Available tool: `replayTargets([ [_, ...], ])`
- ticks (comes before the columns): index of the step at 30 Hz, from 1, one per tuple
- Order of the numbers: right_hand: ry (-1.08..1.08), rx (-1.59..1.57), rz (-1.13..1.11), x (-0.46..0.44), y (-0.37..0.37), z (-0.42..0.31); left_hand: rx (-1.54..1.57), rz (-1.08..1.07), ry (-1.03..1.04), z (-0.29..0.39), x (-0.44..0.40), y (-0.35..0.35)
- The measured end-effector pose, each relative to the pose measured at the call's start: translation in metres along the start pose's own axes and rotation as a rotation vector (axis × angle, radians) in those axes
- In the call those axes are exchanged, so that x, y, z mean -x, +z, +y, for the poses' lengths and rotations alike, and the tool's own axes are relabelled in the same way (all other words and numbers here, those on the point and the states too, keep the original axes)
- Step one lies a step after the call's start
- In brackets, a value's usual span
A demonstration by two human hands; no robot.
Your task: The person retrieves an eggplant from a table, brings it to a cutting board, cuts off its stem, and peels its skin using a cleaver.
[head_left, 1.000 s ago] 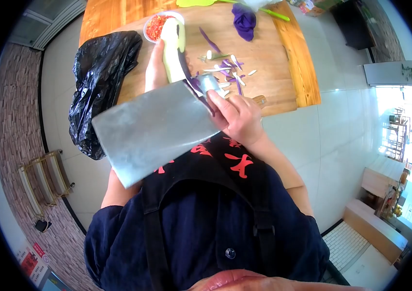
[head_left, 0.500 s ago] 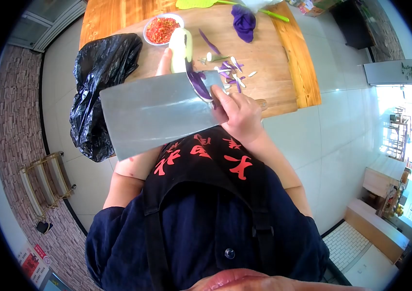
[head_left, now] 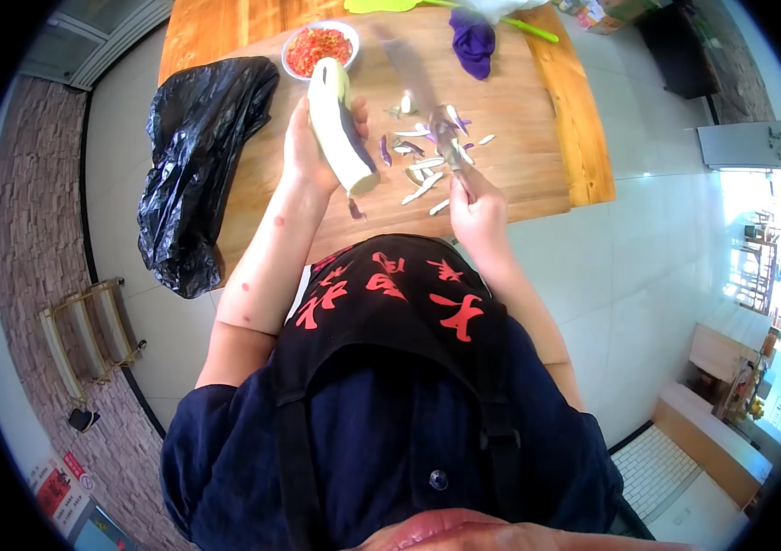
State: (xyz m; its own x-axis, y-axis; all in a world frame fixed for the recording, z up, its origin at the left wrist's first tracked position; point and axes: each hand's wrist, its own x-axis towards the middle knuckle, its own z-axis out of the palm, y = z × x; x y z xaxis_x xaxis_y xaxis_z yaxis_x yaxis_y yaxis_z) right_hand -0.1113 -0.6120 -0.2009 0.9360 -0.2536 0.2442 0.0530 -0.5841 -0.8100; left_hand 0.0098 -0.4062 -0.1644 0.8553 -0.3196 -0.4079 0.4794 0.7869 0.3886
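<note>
My left hand [head_left: 310, 151] is wrapped round an eggplant [head_left: 337, 129], mostly peeled to pale flesh, with a dark purple strip of skin along its right side. In my right hand [head_left: 479, 209] is the handle of a cleaver [head_left: 426, 101], its blade edge-on to me, blurred and pointing away over the board. Purple and white peelings [head_left: 424, 174] lie scattered on the wooden cutting board [head_left: 528, 156] between and beyond my hands. A small dark scrap [head_left: 355, 209] shows just below the eggplant's near end.
A white bowl of chopped red peppers [head_left: 320, 50] stands behind the eggplant. A crumpled black plastic bag [head_left: 202, 156] hangs over the table's left edge. At the back are a purple cloth [head_left: 473, 44] and a green-handled item [head_left: 528, 30].
The cleaver has swung from flat across my front to edge-on at the right. The long peel strip has left the eggplant, and more peelings lie on the board.
</note>
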Motion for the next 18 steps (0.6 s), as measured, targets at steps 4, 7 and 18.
replayTargets([
  [4,-0.418,0.081,-0.114,-0.004,-0.027,-0.057,-0.103,-0.167,-0.075,0.013,-0.023,-0.021],
  [7,-0.702,0.166,-0.035,-0.001,-0.028,-0.073,-0.085,-0.016,-0.024,0.013,-0.012,0.007],
  [18,-0.741,0.183,0.028,0.003,-0.022,-0.085,-0.033,-0.142,-0.001,0.013,-0.002,0.01],
])
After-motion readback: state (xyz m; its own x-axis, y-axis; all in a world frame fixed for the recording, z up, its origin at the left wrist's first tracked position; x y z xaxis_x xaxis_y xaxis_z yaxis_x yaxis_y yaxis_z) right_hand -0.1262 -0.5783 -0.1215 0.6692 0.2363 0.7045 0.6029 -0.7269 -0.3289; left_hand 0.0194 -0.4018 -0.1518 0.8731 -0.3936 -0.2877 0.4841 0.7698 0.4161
